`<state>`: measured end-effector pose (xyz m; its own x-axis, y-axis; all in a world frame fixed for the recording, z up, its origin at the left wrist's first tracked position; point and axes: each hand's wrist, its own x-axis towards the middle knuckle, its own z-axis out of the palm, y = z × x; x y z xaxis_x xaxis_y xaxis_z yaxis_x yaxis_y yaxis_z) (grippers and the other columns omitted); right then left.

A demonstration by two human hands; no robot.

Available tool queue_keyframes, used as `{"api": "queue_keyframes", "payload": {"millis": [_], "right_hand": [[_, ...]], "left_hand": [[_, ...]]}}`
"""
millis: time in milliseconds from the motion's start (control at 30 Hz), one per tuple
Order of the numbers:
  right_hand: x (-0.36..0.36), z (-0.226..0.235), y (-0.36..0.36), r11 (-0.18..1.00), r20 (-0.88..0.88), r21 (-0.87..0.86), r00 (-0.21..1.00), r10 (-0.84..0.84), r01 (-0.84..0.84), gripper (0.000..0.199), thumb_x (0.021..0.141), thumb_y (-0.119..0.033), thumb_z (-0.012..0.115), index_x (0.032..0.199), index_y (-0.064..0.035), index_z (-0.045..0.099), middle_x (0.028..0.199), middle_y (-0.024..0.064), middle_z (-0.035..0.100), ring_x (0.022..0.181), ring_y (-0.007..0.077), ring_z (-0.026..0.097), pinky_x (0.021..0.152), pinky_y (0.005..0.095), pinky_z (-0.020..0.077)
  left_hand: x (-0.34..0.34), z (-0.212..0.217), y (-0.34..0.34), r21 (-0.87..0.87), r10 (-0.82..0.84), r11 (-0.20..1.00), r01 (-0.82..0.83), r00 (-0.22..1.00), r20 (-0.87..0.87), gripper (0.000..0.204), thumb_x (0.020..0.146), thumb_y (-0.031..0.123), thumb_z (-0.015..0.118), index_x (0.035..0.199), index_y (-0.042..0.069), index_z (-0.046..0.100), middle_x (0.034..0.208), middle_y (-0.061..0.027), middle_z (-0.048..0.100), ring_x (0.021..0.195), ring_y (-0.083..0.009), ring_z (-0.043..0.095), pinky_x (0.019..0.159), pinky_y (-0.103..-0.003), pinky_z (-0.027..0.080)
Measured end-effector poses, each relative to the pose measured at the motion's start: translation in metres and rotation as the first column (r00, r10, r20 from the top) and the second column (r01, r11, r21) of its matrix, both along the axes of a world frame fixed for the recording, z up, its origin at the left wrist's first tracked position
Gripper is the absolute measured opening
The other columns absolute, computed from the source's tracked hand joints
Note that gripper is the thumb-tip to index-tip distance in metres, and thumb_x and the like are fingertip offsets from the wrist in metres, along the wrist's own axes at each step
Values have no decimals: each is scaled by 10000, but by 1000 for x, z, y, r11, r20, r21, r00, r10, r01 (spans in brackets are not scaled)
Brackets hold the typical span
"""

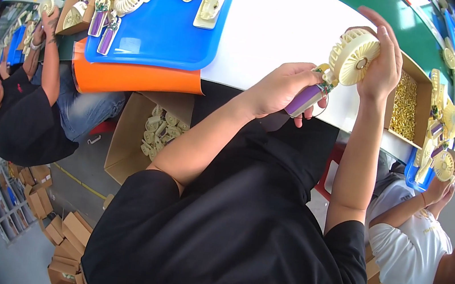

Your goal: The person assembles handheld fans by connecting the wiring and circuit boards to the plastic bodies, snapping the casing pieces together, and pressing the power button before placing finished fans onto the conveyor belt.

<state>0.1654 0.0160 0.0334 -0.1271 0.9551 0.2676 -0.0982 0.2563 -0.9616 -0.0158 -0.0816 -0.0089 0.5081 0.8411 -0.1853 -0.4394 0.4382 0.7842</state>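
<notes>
A cream handheld fan head (pixel 359 56) is held up over the white tabletop (pixel 278 19), its round slatted grille facing right. From its neck hangs a purple cylindrical battery (pixel 303 100) with a small green circuit board and a thin wire loop. My left hand (pixel 283 86) is closed around the battery and neck, the thumb along the top. On the far right side of the fan, my right hand (pixel 384 65) presses its palm and fingers against the head's rim. Some of my right fingers are stretched upward; the fan hides part of that grip.
At the left, a blue tray (pixel 160 44) carries cream fan shells and battery assemblies, above an orange sheet (pixel 138 80). A cardboard box (pixel 423 102) of small gold pieces stands at the right. Another box (pixel 125 134) of cream parts sits below the table. Co-workers sit on both sides.
</notes>
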Motion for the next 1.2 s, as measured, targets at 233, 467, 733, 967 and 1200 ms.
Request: {"api": "queue_keyframes", "payload": {"millis": [233, 467, 733, 967, 1200], "right_hand": [[-12, 0, 5, 993, 104, -14, 988, -116, 118, 541, 1114, -383, 391, 1191, 44, 714, 910, 110, 739, 797, 137, 697, 702, 249, 561], [-3, 0, 6, 1000, 157, -21, 988, -5, 9, 477, 1095, -358, 482, 1158, 40, 737, 895, 80, 728, 771, 116, 681, 702, 240, 559], [-12, 1, 9, 995, 166, 62, 982, -84, 75, 422, 1079, -310, 503, 1135, 40, 733, 946, 102, 730, 776, 130, 675, 680, 260, 556], [-16, 4, 14, 997, -26, 71, 999, 20, -18, 462, 1038, -417, 629, 965, 27, 733, 800, 30, 711, 660, 80, 637, 620, 205, 491], [-24, 8, 11, 987, 13, 155, 999, 48, -50, 428, 991, -408, 717, 913, 13, 718, 753, 12, 688, 621, 67, 615, 576, 202, 473]], "left_hand": [[-10, 2, 4, -29, 43, 999, -44, 999, -19, 319, 1069, 267, 476, 1191, -12, 570, 944, -152, 692, 656, -171, 667, 509, -310, 576], [-14, 3, 6, -31, 40, 999, -40, 999, 7, 307, 1064, 273, 494, 1171, -3, 576, 946, -148, 693, 664, -169, 668, 507, -307, 575], [-15, -3, 1, -9, 99, 995, -99, 994, -50, 353, 1064, 290, 489, 1211, -19, 577, 946, -143, 690, 667, -165, 670, 502, -303, 571], [-9, 3, 6, 4, 146, 989, -146, 987, -68, 419, 1067, 303, 430, 1250, -45, 575, 936, -145, 682, 666, -159, 666, 498, -302, 569], [-1, 9, 2, 33, 159, 987, -157, 985, -66, 343, 1067, 283, 454, 1154, -23, 581, 885, -144, 689, 624, -156, 648, 490, -292, 570]]}}
